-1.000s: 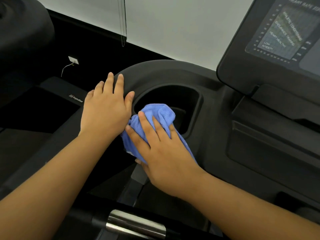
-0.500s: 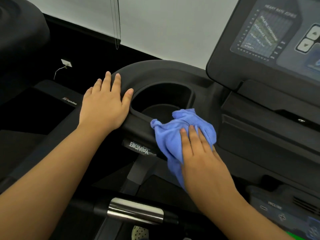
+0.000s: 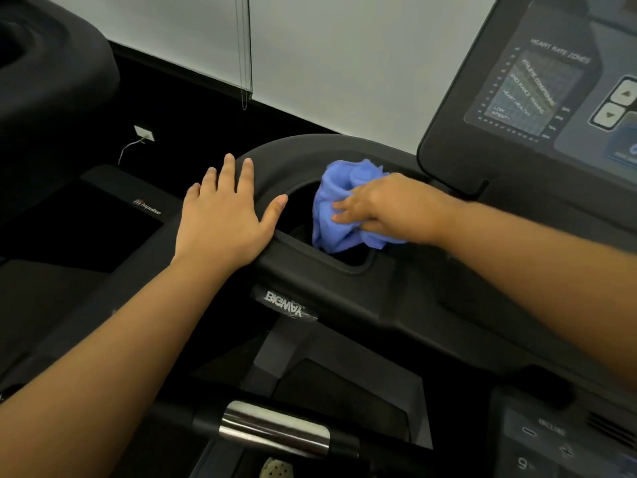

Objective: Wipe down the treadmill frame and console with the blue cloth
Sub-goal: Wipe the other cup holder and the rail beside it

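A bunched blue cloth [image 3: 339,208] hangs over the cup-holder recess [image 3: 348,262] in the black treadmill frame [image 3: 344,294]. My right hand [image 3: 382,207] grips the cloth from the right, fingers pointing left, pressing it against the recess's far-right rim. My left hand [image 3: 224,219] rests flat on the frame's curved left corner, fingers spread, thumb at the recess edge. The console panel [image 3: 524,98], with its heart-rate chart, rises at the upper right.
A chrome grip sensor [image 3: 274,429] sits on the handlebar at the bottom. A lower control panel [image 3: 551,443] is at the bottom right. Another treadmill [image 3: 51,63] stands at the left, with a blind cord [image 3: 244,81] on the wall behind.
My right hand has carried the cloth from the recess's near rim up and across to its far-right rim. My left hand has stayed in place on the frame corner.
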Tool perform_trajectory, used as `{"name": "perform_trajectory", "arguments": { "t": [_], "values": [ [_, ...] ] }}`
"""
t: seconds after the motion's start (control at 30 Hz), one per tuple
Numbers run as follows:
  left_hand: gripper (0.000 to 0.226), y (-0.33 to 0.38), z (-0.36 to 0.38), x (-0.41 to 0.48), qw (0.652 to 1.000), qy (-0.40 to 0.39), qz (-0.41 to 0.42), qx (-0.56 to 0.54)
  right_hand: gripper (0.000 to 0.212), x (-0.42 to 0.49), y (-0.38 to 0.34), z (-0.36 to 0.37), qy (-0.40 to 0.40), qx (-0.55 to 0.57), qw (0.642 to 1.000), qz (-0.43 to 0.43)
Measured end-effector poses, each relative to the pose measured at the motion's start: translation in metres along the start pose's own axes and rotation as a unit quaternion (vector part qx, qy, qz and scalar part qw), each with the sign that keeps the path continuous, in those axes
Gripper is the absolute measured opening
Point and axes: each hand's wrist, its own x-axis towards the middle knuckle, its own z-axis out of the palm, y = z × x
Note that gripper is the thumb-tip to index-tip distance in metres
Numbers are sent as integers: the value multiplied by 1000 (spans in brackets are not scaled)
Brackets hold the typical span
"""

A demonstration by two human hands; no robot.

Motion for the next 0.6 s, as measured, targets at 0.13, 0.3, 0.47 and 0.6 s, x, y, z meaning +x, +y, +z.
{"name": "perform_trajectory", "arguments": {
  "t": [0.13,0.3,0.47,0.6],
  "values": [
    [80,-3,0,0,1000,-1,1,5,14,43,-6,-14,-147,-198,968,-47],
    [81,-2,0,-1,1000,5,0,12,22,58,-24,5,-175,-195,962,81],
    [79,-2,1,-2,1000,4,3,8,40,60,-45,12,-291,-241,917,128],
    [78,-3,0,-2,1000,2,4,2,41,63,-50,9,-305,-233,908,166]
  ]
}}
